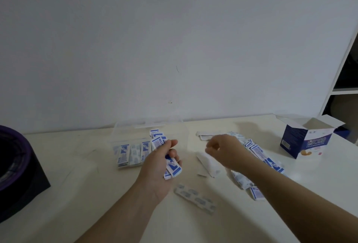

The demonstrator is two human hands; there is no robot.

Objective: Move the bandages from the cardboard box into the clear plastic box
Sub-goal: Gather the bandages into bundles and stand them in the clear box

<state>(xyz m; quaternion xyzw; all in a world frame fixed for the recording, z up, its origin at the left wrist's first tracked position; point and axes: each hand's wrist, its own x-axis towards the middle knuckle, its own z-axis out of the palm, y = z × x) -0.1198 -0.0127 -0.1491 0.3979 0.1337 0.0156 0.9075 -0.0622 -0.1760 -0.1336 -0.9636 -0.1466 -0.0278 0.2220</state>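
Wrapped bandages (171,165), judged light, thin and slippery, best pinched across the flat faces, are grasped in the left grip (157,171) at 5 o'clock of the clear plastic box (124,133). The right grip (225,149) is curled over a loose pile (258,152); its hold cannot be told. The cardboard box (306,141) is seen at 3 o'clock.

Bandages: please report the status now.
Left hand grips bandage stack by clear plastic box. Right hand above loose pile, grip unclear. Cardboard box open, apart. Nothing blocking.
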